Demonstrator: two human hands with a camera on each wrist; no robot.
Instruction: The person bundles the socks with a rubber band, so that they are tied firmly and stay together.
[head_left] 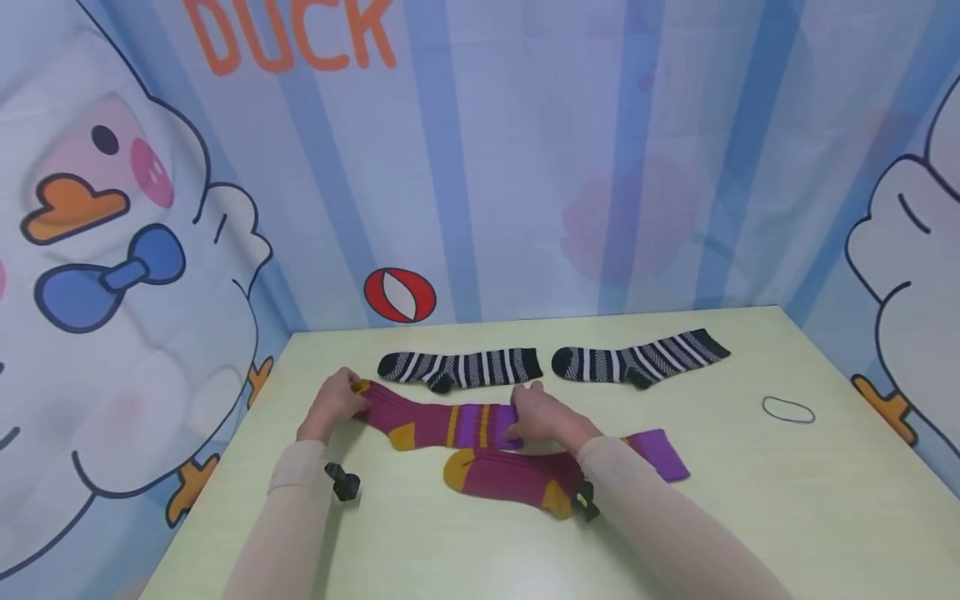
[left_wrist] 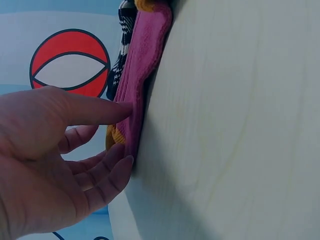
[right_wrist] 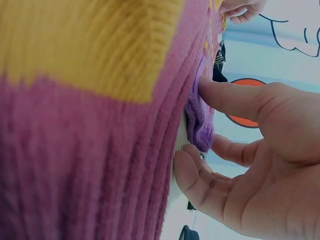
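A maroon sock (head_left: 427, 421) with yellow toe and heel and a purple striped cuff lies stretched sideways between both hands. My left hand (head_left: 335, 406) pinches it at the yellow toe, thumb on top and fingers curled at the edge. At the opposite end, my right hand (head_left: 546, 415) holds the purple cuff (right_wrist: 201, 125) between thumb and fingers. A matching maroon sock (head_left: 502, 477) lies just nearer, toe to the left; my right wrist and sleeve hide part of its leg. Its yellow and maroon knit fills much of the right wrist view.
Behind the maroon socks lie two black-and-white striped socks, one at left (head_left: 487, 368) and one at right (head_left: 600, 365). A thin dark elastic loop (head_left: 787, 410) rests on the right of the pale table (head_left: 420, 550). A printed duck curtain (head_left: 517, 167) borders the back and sides.
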